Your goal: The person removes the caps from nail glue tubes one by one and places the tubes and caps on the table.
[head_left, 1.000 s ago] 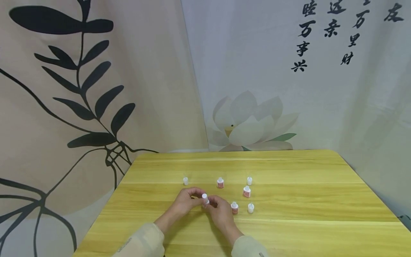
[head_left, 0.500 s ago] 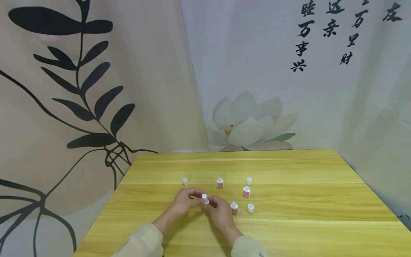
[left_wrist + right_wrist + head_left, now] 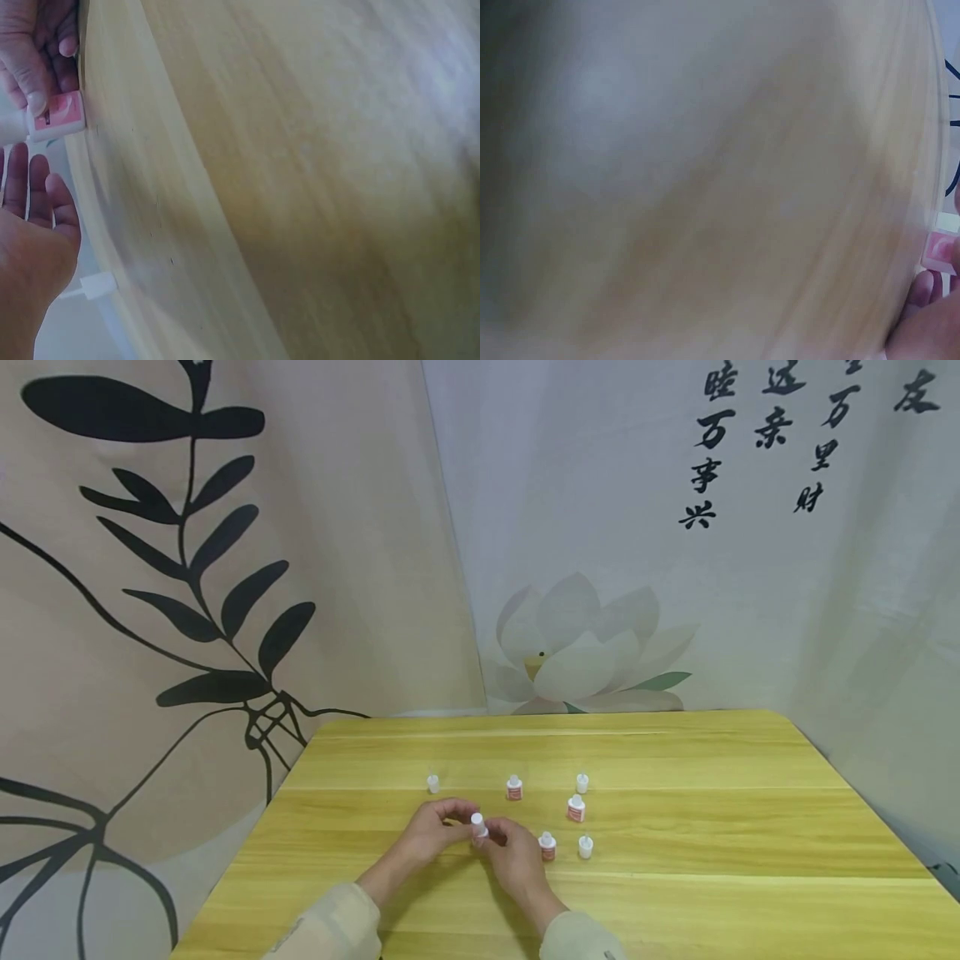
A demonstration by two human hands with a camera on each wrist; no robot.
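Note:
Both hands meet at a small white bottle [image 3: 478, 832] with a pink label, held upright above the table. My left hand [image 3: 433, 833] pinches its white cap [image 3: 477, 818] from the left. From the other side my right hand [image 3: 517, 858] grips the bottle's body. In the left wrist view the right thumb presses on the pink label [image 3: 64, 114], and the left fingers [image 3: 39, 191] reach up beside the cap. The right wrist view catches only part of the bottle [image 3: 941, 247] at its right edge. Whether the cap is fully seated cannot be told.
Uncapped bottles with pink labels stand at the back [image 3: 513, 788], at right [image 3: 576, 808] and beside the right hand [image 3: 548, 846]. White caps with thin stems stand at back left [image 3: 432, 784], back right [image 3: 582, 783] and right [image 3: 586, 847] on the wooden table [image 3: 712, 827].

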